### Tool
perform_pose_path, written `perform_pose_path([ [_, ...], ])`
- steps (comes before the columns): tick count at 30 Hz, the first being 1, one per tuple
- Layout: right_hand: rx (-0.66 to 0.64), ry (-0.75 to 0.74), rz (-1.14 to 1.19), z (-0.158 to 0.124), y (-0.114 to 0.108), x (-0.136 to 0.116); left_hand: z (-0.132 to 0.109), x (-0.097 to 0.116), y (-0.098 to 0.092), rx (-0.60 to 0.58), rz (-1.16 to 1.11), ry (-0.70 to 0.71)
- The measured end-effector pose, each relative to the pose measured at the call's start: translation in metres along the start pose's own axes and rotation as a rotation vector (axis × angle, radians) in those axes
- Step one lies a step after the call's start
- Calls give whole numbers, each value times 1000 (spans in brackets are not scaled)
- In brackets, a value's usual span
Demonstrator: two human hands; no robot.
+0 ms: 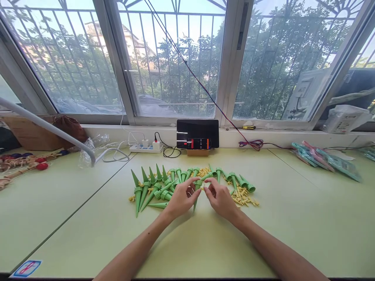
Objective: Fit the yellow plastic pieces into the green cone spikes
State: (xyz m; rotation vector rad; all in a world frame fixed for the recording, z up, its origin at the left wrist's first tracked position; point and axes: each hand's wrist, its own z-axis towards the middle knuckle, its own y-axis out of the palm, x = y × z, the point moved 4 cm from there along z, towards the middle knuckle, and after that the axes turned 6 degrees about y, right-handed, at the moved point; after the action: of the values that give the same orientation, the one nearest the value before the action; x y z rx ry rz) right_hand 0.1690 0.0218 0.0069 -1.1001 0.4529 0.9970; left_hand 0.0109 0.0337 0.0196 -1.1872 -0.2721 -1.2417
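My left hand [183, 198] is closed round a green plastic watering spike [198, 185], whose narrow tip points down toward the table. Facing it, my right hand [220, 197] has its thumb and forefinger pinched together close to the spike. A small yellow plastic piece [202, 189] shows at those fingertips, mostly hidden. To the left lie several green spikes [145, 191], some joined end to end with ribbed caps. More green spikes [234, 179] lie behind and to the right. Near my right hand is a pile of small yellow T-shaped fittings [243, 196].
A phone [199, 143] leans against a dark tablet [197, 128] at the back. Left of them sits a power strip [145, 148] with cables. Plastic-wrapped packs [326, 158] lie far right. A grey tube arm [52, 127] crosses the left, near beaded items [26, 162].
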Motion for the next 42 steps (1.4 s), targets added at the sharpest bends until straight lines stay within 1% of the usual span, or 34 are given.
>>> perform_pose_path([
  [6, 6, -52, -53, 0, 1, 0, 1, -1, -2, 25, -117, -80],
  [14, 3, -65, -75, 0, 3, 6, 0, -4, 0, 16, -159, -78],
  [20, 14, -71, -63, 0, 2, 6, -1, 1, 0, -13, -135, -59],
  [25, 9, -82, -70, -1, 2, 4, -1, 1, 0, -12, -84, -30],
  [31, -17, -79, -104, -1, 1, 1, -1, -1, 0, -17, -51, -18],
  [37, -62, -123, -124, -2, 3, -2, -1, -4, 2, -44, -78, -33],
  [42, -94, -103, -121, -2, 5, -3, -1, -4, 2, -35, -86, -25],
])
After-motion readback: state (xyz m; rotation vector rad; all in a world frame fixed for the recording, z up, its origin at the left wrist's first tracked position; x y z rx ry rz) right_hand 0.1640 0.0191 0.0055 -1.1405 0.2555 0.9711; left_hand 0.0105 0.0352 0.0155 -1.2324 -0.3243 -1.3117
